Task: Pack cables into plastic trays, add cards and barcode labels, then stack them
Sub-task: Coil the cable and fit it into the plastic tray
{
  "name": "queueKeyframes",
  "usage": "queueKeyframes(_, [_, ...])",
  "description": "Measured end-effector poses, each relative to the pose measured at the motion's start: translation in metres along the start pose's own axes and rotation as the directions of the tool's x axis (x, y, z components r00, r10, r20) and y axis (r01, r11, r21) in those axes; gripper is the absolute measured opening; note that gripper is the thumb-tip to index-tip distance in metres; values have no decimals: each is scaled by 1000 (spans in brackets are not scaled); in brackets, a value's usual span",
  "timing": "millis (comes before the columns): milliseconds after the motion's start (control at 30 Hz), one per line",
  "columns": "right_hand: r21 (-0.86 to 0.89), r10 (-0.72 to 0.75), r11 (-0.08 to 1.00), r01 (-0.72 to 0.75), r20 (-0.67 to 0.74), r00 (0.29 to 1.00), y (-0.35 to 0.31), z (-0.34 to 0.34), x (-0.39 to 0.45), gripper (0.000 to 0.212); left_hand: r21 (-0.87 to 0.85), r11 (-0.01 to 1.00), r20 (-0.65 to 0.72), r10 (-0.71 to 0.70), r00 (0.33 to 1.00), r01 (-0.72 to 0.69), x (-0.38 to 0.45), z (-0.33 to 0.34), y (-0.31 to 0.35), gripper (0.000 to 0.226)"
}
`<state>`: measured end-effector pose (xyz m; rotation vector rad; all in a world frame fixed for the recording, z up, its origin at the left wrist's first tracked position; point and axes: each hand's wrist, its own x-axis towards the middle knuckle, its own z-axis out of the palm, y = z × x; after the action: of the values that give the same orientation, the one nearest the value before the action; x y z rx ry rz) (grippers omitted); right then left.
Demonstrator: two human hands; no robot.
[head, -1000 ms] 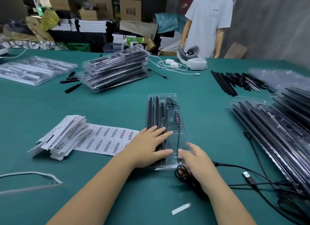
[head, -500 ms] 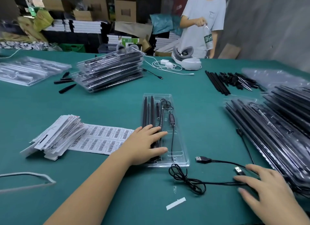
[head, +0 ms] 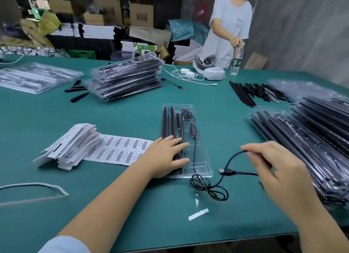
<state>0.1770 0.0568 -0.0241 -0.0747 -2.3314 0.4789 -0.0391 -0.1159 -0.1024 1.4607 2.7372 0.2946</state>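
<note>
On the green bench (head: 132, 117) our left hand (head: 167, 156) lies flat on the black rods in the clear plastic tray (head: 205, 169). Our right hand (head: 273, 167), raised just right of the tray, pinches a black cable (head: 229, 163), its USB plug (head: 223, 171) dangling. Barcode labels (head: 122, 150) and a card stack (head: 73, 145) lie left.

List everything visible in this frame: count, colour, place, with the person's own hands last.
tray: one, clear, table centre, holding black rods
cable: one, black, near the tray's front end
card pile: one, white, left
barcode sheet: one, white, beside the card pile
filled tray stacks: several, clear and black, back and right
loose rods: many, black, back right
water bottle: one, clear, far edge
left hand: flat on the tray
right hand: pinches the cable
</note>
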Motion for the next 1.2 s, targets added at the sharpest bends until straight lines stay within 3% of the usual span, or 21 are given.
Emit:
queueKeyframes(100, [170,46,984,-50,25,999,-8,15,20,16,27,997,-107,79,991,-77,-1,-11,10,49])
queueKeyframes(167, [263,140,953,-152,65,988,-6,31,35,21,-236,965,-177,75,981,-116,-7,-19,22,35])
queueKeyframes(233, [356,250,893,-276,118,961,2,49,47,24,-618,782,-94,26,995,-79,-12,-27,37,36])
queueKeyframes(267, [387,299,863,-326,131,945,6,57,52,25,-731,681,-27,36,999,-44,-11,-31,44,36])
queueKeyframes(367, [513,452,720,-468,165,877,21,81,61,25,-840,541,100,78,992,42,0,-33,58,22])
queueKeyframes(500, [612,578,499,-614,293,761,34,105,68,22,-913,402,79,-6,997,75,12,-24,56,15])
queueKeyframes(600, [678,571,383,-628,360,737,41,112,61,16,-981,171,79,-88,993,93,15,-16,46,14])
queueKeyframes(667, [760,478,329,-561,379,793,46,112,52,15,-997,20,76,-124,989,79,16,-11,40,11])
queueKeyframes(733, [801,342,340,-492,382,859,50,109,45,25,-998,-43,60,-138,989,55,16,-7,37,13])
queueKeyframes(833, [691,181,601,-401,372,911,47,109,38,57,-998,-57,41,-143,989,34,15,-5,37,16])
queueKeyframes(900, [581,193,729,-364,335,922,43,114,37,65,-1000,-19,25,-157,987,22,15,-5,39,18])
queueKeyframes(1067, [499,246,810,-308,187,951,39,118,37,57,-997,55,59,-41,997,61,12,-11,42,25])
queueKeyframes(1133, [485,256,828,-281,119,959,39,117,35,43,-982,188,41,80,996,26,10,-14,42,22])
queueKeyframes(1200, [489,281,824,-284,81,956,38,115,33,30,-936,353,35,135,990,-15,9,-14,47,35])
